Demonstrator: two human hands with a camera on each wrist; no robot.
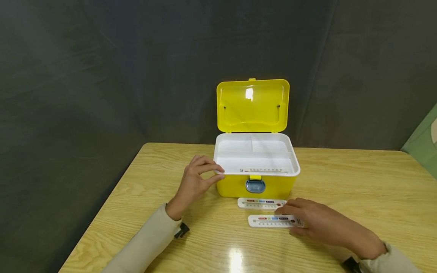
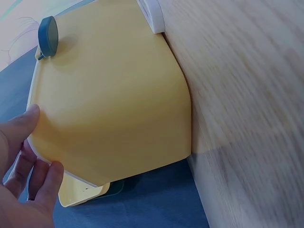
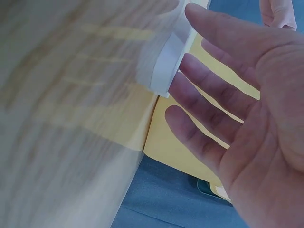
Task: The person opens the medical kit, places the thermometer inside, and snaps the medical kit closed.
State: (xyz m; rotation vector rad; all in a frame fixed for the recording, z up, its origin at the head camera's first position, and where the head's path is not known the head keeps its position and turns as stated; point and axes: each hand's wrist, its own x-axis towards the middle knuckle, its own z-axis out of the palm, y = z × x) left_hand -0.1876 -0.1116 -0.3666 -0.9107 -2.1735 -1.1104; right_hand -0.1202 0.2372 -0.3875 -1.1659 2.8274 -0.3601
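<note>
A yellow storage box (image 1: 235, 187) with a white tray (image 1: 233, 161) stands with its lid (image 1: 252, 108) raised. My left hand (image 1: 196, 180) holds its front left corner, thumb at the front and fingers along the side rim. Two white thermometers with coloured bands lie before the box, the far one (image 1: 254, 206) close to it and the near one (image 1: 269, 224) in front. Over the right ends of these is my right hand (image 1: 315, 222), its fingers spread and loosely bent; contact is unclear. A third thermometer (image 1: 264, 170) lies in the tray's front compartment.
The wooden table (image 1: 164, 163) reaches back to a dark curtain (image 1: 177, 76). A blue-grey latch (image 1: 255, 185) hangs on the box front. Green fabric (image 1: 421, 140) shows at the right edge.
</note>
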